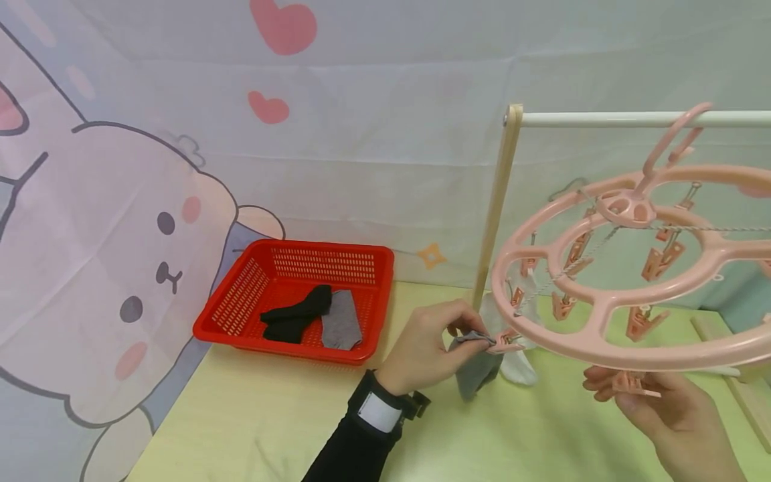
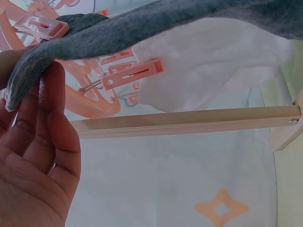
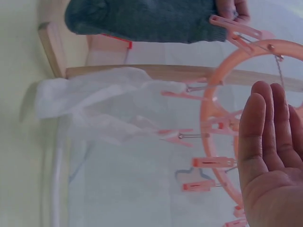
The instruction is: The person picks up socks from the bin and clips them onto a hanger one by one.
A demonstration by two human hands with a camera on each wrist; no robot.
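Nearest on the right, the right hand (image 1: 680, 410) is raised under the near rim of a round pink hanger (image 1: 632, 356), its fingers extended and not gripping anything; a small pink clip (image 1: 637, 383) hangs in front of its fingers, though whether they touch is unclear. Farther left, the left hand (image 1: 430, 345), in a black sleeve (image 1: 355, 435) with a dark wristband (image 1: 379, 408), pinches a grey sock (image 1: 478, 376) by its cuff, right at another pink clip (image 1: 507, 340) on the hanger's left edge; the sock's foot dangles above the bench (image 1: 289, 415). Just behind it, a white cloth (image 1: 518, 368) hangs from clips. Well to the left, a red basket (image 1: 289, 350) holds a black sock (image 1: 298, 314) touching a second grey sock (image 1: 341, 321). Beyond the hanging pieces, a wooden post (image 1: 500, 194) supports the white rail (image 1: 590, 120) carrying the hanger, before a printed backdrop (image 1: 385, 134).
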